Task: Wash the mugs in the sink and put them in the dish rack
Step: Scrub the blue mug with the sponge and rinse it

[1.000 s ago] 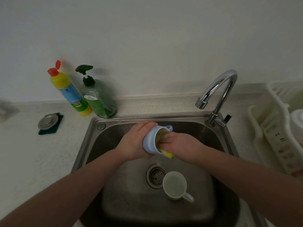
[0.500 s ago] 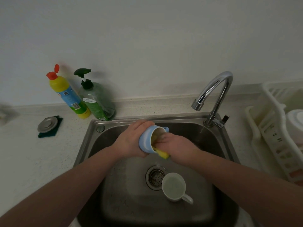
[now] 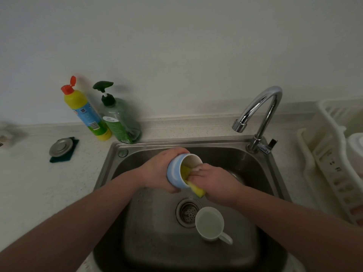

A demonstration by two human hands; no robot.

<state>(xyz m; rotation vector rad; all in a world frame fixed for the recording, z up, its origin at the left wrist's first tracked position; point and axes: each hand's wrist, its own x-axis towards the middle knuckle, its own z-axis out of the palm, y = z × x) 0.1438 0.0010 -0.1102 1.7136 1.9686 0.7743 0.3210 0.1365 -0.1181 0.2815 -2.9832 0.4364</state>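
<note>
My left hand [image 3: 157, 170] grips a blue mug [image 3: 175, 173] over the steel sink [image 3: 110, 167], its mouth tipped to the right. My right hand [image 3: 215, 181] holds a yellow sponge [image 3: 197, 190] and pushes it into the mug's mouth; part of the sponge is hidden inside. A white mug [image 3: 210, 223] with pale liquid in it stands upright on the sink floor beside the drain [image 3: 186, 213], handle pointing lower right. The white dish rack [image 3: 332, 165] stands on the counter at the right edge.
A chrome tap [image 3: 259, 112] arches over the sink's back right corner; no water runs from it. A yellow bottle [image 3: 86, 112] and a green pump bottle [image 3: 119, 122] stand behind the sink at left. A metal sink plug [image 3: 60, 147] lies on a dark pad.
The blue mug has turned in my left hand, so its handle is no longer seen. My right hand and the sponge have shifted slightly at the mug's mouth.
</note>
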